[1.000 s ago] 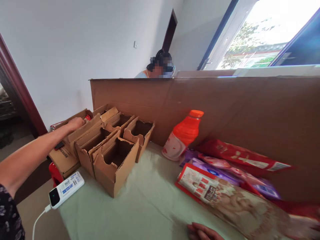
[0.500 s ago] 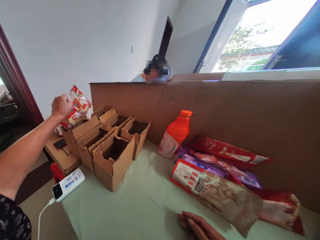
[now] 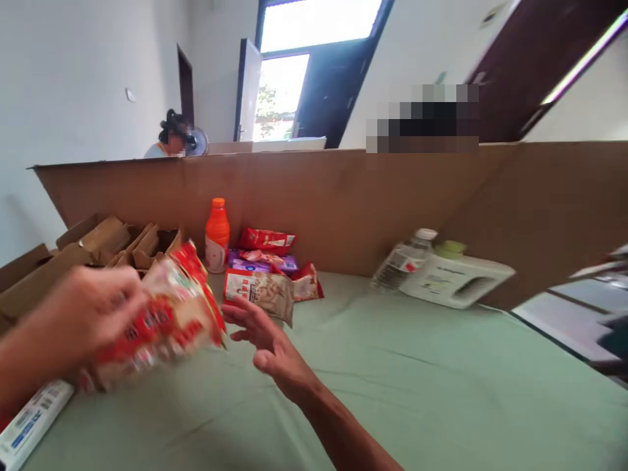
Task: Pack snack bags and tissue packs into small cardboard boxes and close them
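My left hand [image 3: 105, 304] is closed on a red and clear snack bag [image 3: 169, 320], held above the table's near left; motion blurs both. My right hand [image 3: 267, 340] is open, its fingers spread close to the bag's right edge. Behind the right hand lies a brown and white food packet with a red edge [image 3: 269, 294]. Purple packets [image 3: 250, 264] and a red packet [image 3: 269, 241] lie farther back, with another red packet [image 3: 307, 284] to the right. An orange bottle [image 3: 217, 235] stands upright left of these.
Open cardboard boxes [image 3: 157, 242] are grouped at the left. A clear plastic bottle [image 3: 400, 261] leans by a white jug [image 3: 456, 281]. A cardboard wall [image 3: 333, 203] runs along the back of the green-covered table [image 3: 417, 379]. A white device [image 3: 36, 418] lies front left. People are beyond the wall.
My left hand has brought the snack bag from beyond the boxes over to the table. My right hand has risen from the front edge and spread its fingers. The view has swung right.
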